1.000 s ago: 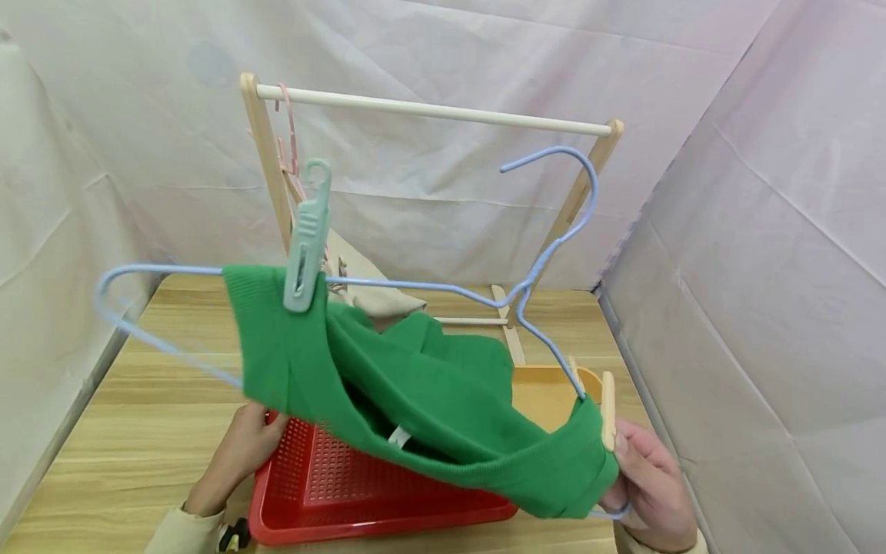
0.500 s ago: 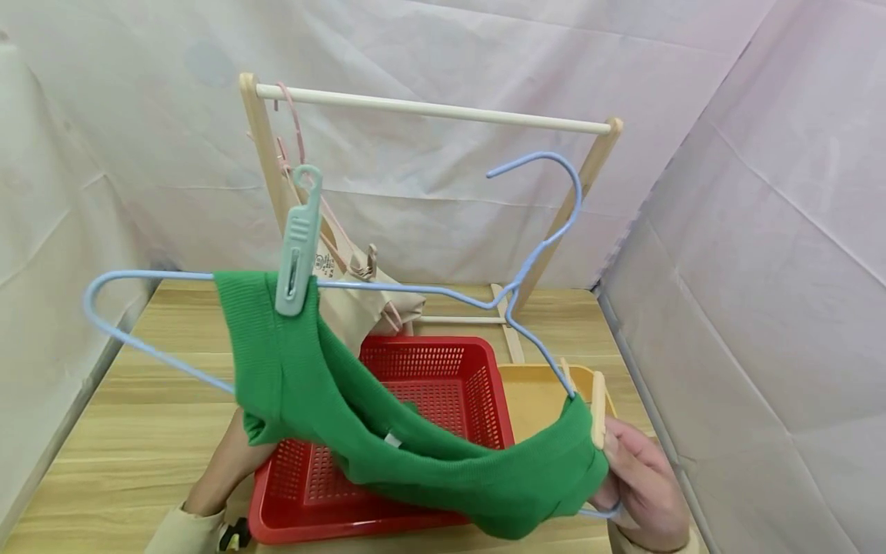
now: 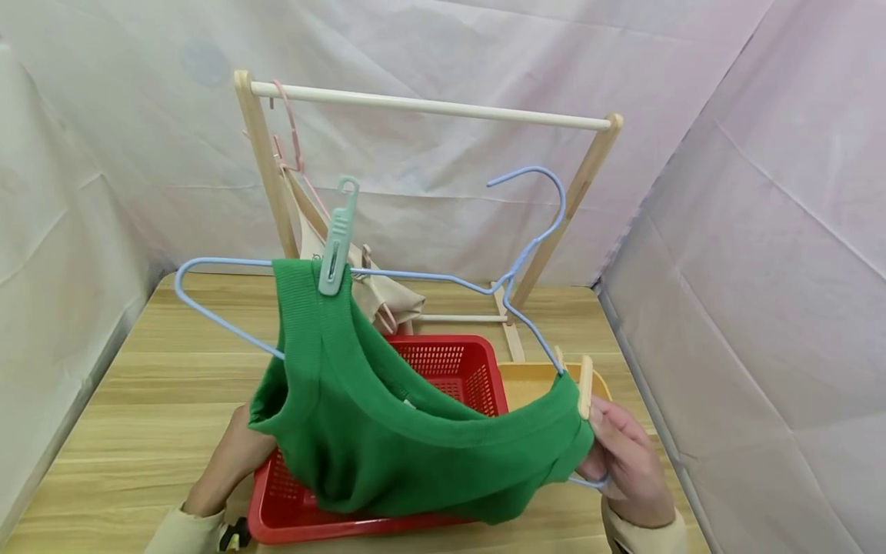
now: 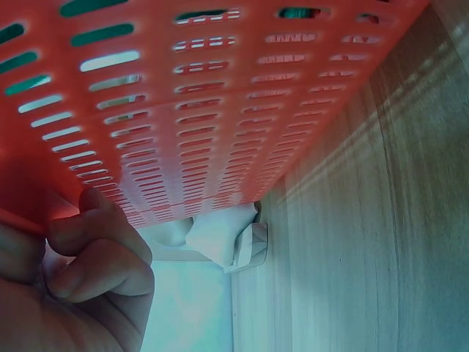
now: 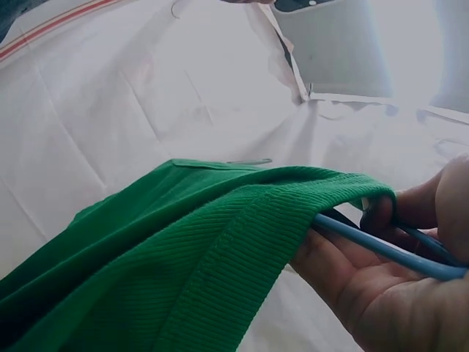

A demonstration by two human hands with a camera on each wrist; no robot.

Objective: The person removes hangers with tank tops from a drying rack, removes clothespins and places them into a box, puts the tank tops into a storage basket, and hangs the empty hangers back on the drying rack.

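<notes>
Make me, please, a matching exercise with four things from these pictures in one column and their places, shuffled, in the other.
Things
1. green top
2. red basket
3. pink hanger
4. mint clip

Places
A. hooked over the white bar
B. clamped on the shoulder farther from the right hand
C. draped over the blue hanger
D. on the table, held by the left hand

Right pairs: 1-C, 2-D, 3-A, 4-B
</notes>
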